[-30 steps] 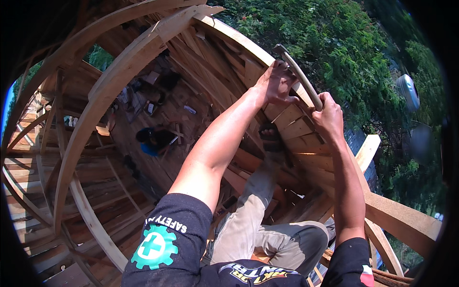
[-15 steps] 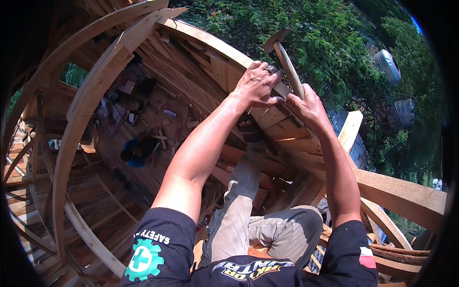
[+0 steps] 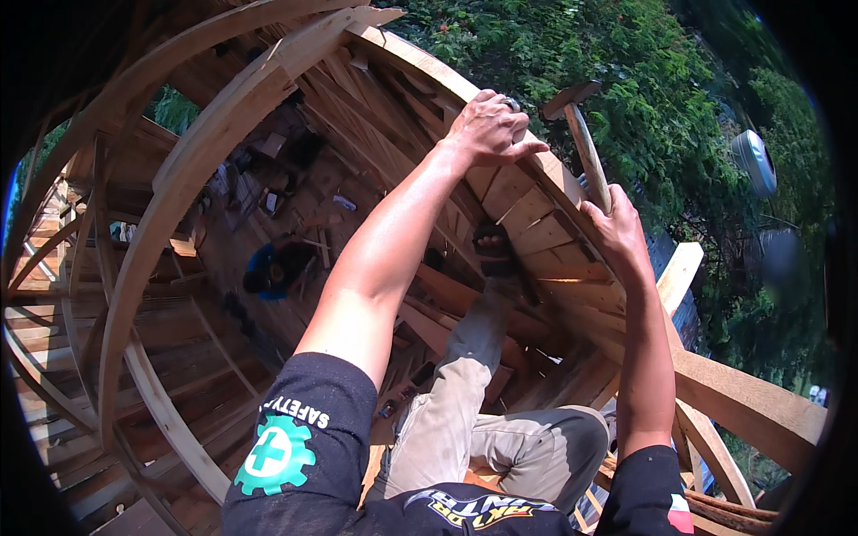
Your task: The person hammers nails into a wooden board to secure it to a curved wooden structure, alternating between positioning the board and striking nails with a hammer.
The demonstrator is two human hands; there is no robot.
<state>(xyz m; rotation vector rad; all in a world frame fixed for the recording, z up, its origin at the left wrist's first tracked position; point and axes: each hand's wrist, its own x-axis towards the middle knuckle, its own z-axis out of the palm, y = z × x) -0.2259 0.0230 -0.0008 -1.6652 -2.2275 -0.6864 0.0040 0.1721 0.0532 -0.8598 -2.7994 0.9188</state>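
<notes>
My left hand (image 3: pixel 491 131) is closed over the upper edge of a curved wooden plank (image 3: pixel 429 67), with its thumb stretched along the edge. Whether a small thing such as a nail sits under these fingers cannot be made out. Farther right, my right hand (image 3: pixel 617 225) grips a hammer (image 3: pixel 587 147) by its wooden handle. The hammer's dark metal head points up and away, in front of the foliage and apart from the plank. My right hand is close beside the plank's outer edge.
Curved wooden ribs (image 3: pixel 192 147) arch on the left, and a thick beam (image 3: pixel 751 393) runs at the right. My foot (image 3: pixel 493 253) rests inside against the planking. Far below, a person in blue (image 3: pixel 273 268) is among wood scraps. Trees (image 3: pixel 643 54) stand outside.
My right hand and the hammer have drawn away from my left hand, toward the right. My left thumb now stretches out along the plank. The whole view has shifted slightly.
</notes>
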